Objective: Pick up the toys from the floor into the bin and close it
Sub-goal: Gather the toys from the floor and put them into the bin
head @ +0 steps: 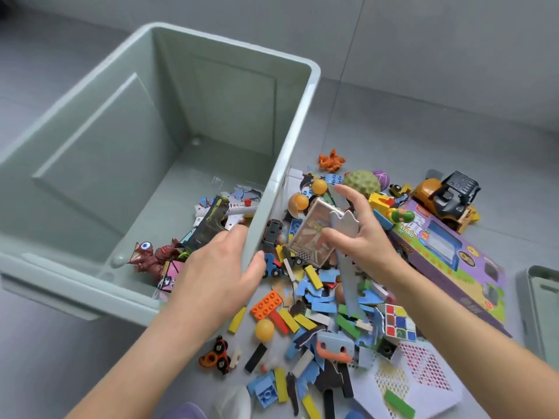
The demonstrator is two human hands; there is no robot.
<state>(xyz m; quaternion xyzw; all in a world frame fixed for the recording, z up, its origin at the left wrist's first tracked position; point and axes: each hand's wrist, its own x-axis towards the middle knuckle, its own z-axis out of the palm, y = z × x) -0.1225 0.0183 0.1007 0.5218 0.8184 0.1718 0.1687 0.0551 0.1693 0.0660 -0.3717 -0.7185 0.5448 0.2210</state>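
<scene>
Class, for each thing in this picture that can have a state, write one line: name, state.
bin, open, lid off, few toys inside
lid, lying on floor, right of the pile
left hand, grips the bin's rim
right hand, holds clear case and foam piece
puzzle cube, scrambled
toy pile, on floor, outside bin

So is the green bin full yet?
No, nearly empty: the bin holds few toys in one corner; the toy pile lies outside.

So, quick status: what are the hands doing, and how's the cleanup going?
Left hand grips bin rim. Right hand holds clear case and grey foam piece above pile. Bin open, few toys inside; most still on floor.
</scene>
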